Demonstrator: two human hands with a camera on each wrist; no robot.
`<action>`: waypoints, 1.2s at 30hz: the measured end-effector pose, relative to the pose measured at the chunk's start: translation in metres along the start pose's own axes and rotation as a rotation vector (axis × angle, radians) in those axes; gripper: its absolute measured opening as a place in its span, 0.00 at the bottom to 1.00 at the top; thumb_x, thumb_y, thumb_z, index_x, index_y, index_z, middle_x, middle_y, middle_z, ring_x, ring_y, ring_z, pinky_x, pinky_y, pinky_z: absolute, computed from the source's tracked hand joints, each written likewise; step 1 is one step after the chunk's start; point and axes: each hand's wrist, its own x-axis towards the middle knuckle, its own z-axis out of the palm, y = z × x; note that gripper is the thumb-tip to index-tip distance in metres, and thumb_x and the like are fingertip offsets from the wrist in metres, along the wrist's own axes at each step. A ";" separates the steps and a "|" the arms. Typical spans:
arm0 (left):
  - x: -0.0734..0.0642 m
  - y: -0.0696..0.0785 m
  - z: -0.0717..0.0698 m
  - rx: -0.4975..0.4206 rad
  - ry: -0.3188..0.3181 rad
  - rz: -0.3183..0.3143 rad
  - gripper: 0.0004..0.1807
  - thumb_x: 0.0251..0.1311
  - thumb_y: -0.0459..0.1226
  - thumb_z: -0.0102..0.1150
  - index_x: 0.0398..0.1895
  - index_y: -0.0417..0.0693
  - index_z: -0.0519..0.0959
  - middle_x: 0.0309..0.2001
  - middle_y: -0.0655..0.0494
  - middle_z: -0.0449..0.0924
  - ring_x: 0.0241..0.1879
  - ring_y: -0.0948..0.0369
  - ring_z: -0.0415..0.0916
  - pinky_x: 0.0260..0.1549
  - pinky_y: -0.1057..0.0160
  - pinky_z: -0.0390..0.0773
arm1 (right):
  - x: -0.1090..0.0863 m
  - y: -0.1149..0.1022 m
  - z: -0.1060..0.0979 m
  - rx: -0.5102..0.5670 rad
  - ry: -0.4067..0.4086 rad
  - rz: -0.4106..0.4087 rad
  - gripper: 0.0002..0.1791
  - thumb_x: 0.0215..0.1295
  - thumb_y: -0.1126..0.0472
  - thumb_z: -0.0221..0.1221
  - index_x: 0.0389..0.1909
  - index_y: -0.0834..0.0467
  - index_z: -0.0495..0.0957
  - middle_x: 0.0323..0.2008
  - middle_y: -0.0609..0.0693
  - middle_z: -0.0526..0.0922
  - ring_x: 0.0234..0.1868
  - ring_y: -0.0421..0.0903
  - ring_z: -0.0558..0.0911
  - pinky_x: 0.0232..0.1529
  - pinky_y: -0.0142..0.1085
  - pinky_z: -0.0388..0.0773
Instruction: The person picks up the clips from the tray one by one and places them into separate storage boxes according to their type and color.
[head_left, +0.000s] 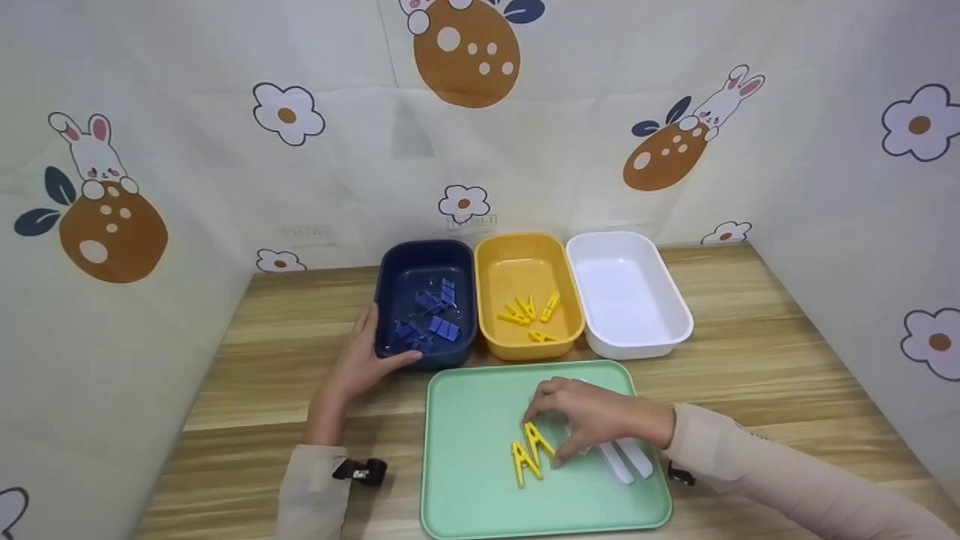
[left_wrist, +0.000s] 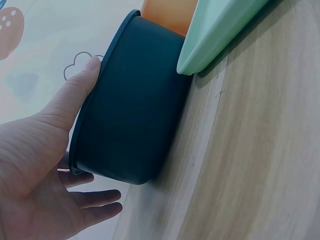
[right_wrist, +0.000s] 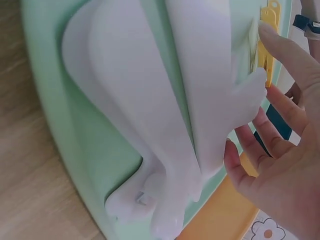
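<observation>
The right grip [head_left: 589,411] is pinching a bright yellow, A-shaped clothespin [head_left: 532,435] with splaying legs; the left grip [head_left: 360,361], spread apart, is touching a navy bin [left_wrist: 132,100].

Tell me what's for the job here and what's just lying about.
Likely for the job:
yellow clothespins
blue binder clips
white clips
green tray
dark blue bin, left hand on it
yellow bin
white bin

Probably just about:
patterned backdrop
wooden table
wrist cameras

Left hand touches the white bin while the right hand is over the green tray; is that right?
Wrong bin: the left hand touches the navy bin, as the head view shows. The right hand is over the green tray.
</observation>
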 end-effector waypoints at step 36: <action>0.002 -0.003 0.001 -0.033 -0.001 -0.004 0.68 0.60 0.54 0.77 0.85 0.34 0.38 0.85 0.32 0.35 0.84 0.38 0.37 0.82 0.41 0.45 | 0.005 -0.003 -0.038 0.100 0.294 0.112 0.35 0.60 0.53 0.77 0.66 0.61 0.79 0.60 0.56 0.84 0.59 0.56 0.84 0.62 0.53 0.82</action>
